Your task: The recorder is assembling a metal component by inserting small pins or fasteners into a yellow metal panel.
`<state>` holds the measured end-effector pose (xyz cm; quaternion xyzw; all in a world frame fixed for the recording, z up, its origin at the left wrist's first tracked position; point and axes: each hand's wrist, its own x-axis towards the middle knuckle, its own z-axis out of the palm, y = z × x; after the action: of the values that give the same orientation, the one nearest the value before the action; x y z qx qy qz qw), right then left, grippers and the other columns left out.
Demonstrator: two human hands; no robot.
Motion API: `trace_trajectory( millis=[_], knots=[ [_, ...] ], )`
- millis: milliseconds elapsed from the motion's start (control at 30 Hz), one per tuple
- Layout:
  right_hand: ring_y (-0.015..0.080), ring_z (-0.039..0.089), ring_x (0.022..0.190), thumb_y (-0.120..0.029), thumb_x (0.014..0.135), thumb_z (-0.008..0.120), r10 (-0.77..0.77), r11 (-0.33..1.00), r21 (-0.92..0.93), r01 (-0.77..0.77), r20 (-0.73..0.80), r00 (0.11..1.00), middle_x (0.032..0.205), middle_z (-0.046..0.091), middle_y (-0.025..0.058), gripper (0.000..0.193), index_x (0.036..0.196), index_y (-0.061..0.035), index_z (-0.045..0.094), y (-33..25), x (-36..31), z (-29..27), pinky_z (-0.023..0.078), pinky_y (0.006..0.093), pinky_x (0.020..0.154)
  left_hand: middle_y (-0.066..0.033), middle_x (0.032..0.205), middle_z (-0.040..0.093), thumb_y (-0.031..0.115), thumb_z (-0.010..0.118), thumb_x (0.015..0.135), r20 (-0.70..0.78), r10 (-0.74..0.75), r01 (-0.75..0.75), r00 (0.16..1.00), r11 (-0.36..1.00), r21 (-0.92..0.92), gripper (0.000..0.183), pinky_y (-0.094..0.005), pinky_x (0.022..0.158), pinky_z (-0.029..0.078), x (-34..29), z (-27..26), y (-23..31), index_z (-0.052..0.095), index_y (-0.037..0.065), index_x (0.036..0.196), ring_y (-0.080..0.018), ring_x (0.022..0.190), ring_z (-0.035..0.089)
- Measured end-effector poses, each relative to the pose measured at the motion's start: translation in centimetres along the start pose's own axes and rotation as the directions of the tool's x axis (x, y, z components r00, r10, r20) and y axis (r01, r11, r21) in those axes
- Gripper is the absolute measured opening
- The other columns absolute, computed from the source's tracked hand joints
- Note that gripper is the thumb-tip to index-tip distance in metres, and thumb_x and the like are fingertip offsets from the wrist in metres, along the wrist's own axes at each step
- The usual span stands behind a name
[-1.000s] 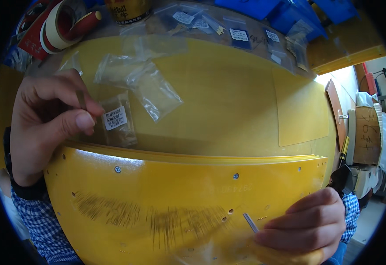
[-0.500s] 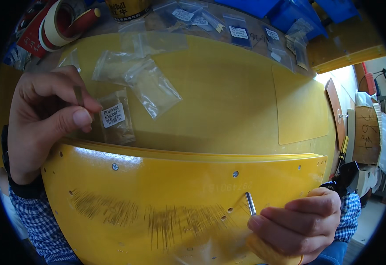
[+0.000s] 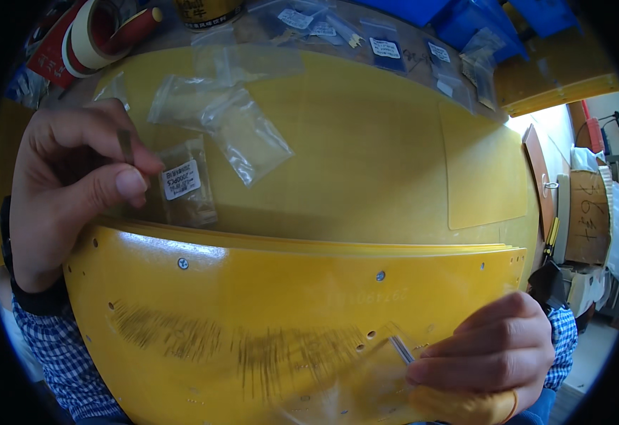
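My left hand [image 3: 76,184], at the left above the plate, pinches a thin dark strip [image 3: 125,146] between thumb and fingers. Whether it is one piece or a bundle of fine pins, I cannot tell. My right hand [image 3: 490,358], low on the right, is closed on a slim silver metal tool [image 3: 400,349]; its tip points up and left, and the rest is hidden. Something yellow wraps one of that hand's fingers. Under both hands is a stack of yellow plates [image 3: 288,280]. Fine dark needle-like pins [image 3: 270,354] lie in two patches on the top one.
Clear zip bags [image 3: 245,138] lie on the yellow mat [image 3: 366,156]; a labelled one [image 3: 185,185] is beside my left hand. Tape rolls [image 3: 90,39], a can [image 3: 209,13] and more small bags [image 3: 385,48] stand along the back. Blue bins [image 3: 479,25] are at the far right, a cardboard box [image 3: 587,219] at the right.
My right hand has moved slightly down and right with the silver tool, whose tip now sits lower and looks blurred. My left hand has barely moved and keeps its pinch on the strip.
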<state>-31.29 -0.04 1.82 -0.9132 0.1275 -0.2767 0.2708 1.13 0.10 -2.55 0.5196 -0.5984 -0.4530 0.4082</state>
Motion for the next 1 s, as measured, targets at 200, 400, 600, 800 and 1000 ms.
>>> trace_trajectory(
  millis=[200, 400, 600, 800, 1000],
  knots=[
    [0.0137, 0.065, 0.074, -0.015, 0.081, 0.058, -0.354, 0.869, -0.312, 0.384, 0.150, 0.923, 0.086, 0.069, 0.0053, 0.012, 0.085, -0.0066, 0.065, 1.1, -0.1, -0.2, 0.050, 0.0251, 0.070, -0.0064, 0.079, 0.052, 0.010, 0.069, 0.077, 0.002, 0.002, -0.002, 1.000, 1.000, 0.001, 0.017, -0.0198, 0.058, 0.045, 0.1, 0.1, 0.0, 0.055, 0.003, 0.084, -0.0095, 0.061, 0.051],
    [0.0146, 0.065, 0.073, -0.014, 0.081, 0.058, -0.259, 0.886, -0.368, 0.282, 0.111, 0.959, 0.086, 0.069, 0.0055, 0.011, 0.085, -0.0059, 0.064, 0.7, -0.2, 0.3, 0.051, 0.0248, 0.069, -0.0061, 0.079, 0.051, 0.009, 0.069, 0.077, 0.034, -0.024, 0.023, 0.999, 0.999, 0.032, 0.017, -0.0196, 0.059, 0.045, 0.2, -0.2, 0.2, 0.055, 0.003, 0.085, -0.0088, 0.061, 0.051],
    [0.0185, 0.061, 0.067, -0.016, 0.073, 0.063, -0.050, 0.999, -0.009, 0.050, -0.075, 0.996, 0.083, 0.066, 0.0115, 0.018, 0.083, -0.0015, 0.062, -0.5, -0.1, -0.1, 0.047, 0.0276, 0.058, -0.0062, 0.080, 0.051, 0.009, 0.068, 0.078, 0.057, 0.009, -0.010, 0.998, 1.000, 0.008, 0.016, -0.0195, 0.059, 0.045, 0.9, 0.3, 0.4, 0.055, 0.003, 0.084, -0.0090, 0.061, 0.051],
    [0.0154, 0.063, 0.068, -0.017, 0.075, 0.062, -0.149, 0.982, -0.113, 0.151, 0.028, 0.988, 0.081, 0.067, 0.0077, 0.016, 0.083, -0.0036, 0.062, 0.1, 0.2, 0.2, 0.048, 0.0255, 0.063, -0.0078, 0.075, 0.059, -0.001, 0.066, 0.076, 0.021, 0.026, -0.025, 0.999, 0.998, -0.050, 0.007, -0.0206, 0.059, 0.045, 0.5, 0.3, 0.5, 0.065, -0.001, 0.082, -0.0097, 0.062, 0.056],
    [0.0130, 0.065, 0.074, -0.017, 0.081, 0.059, -0.329, 0.866, -0.344, 0.363, 0.156, 0.931, 0.085, 0.069, 0.0050, 0.014, 0.085, -0.0056, 0.064, 0.6, 0.3, -0.3, 0.049, 0.0232, 0.071, -0.0060, 0.079, 0.051, 0.010, 0.068, 0.078, 0.078, -0.007, 0.004, 0.997, 0.999, 0.037, 0.015, -0.0198, 0.059, 0.044, 0.6, 0.1, 0.2, 0.056, 0.003, 0.083, -0.0090, 0.061, 0.051]
  ],
)
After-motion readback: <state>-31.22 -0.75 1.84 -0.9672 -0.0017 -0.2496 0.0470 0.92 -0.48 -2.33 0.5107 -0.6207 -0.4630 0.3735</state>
